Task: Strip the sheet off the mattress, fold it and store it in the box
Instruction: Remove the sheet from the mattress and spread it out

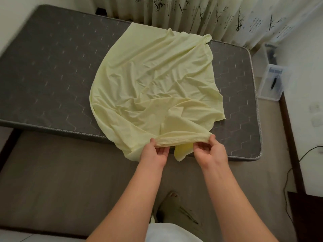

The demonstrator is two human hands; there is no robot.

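Observation:
A pale yellow sheet lies loosely bunched on the right half of a dark grey quilted mattress. Its near edge hangs over the mattress's front side. My left hand pinches that gathered edge from below on the left. My right hand pinches the same edge a hand's width to the right. A clear plastic box stands on the floor beyond the mattress's right end, with a dark object inside it.
White curtains with a dark branch print hang behind the mattress. A dark wooden edge and a black cable run along the right side. My foot stands on the grey floor in front of the mattress.

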